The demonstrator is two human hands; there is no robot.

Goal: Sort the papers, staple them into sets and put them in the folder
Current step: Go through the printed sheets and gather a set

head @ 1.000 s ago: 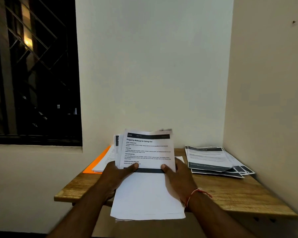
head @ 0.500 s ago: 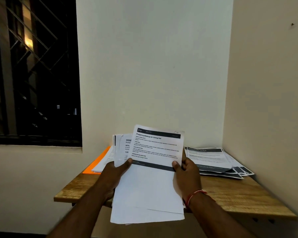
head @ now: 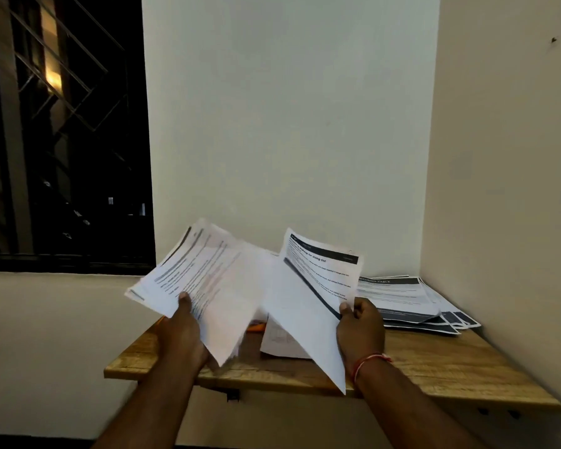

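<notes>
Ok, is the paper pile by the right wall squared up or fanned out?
Fanned out: the paper pile shows several sheets' dark bottom bands staggered, not aligned.

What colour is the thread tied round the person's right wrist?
The wrist thread is red; the head view, the only one, shows it.

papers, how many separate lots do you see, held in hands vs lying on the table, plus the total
held in hands: 2 (blurred bundle in the left hand, titled sheet in the right hand)
lying on the table: 2 (fanned pile at the right, middle pile)
total: 4
</notes>
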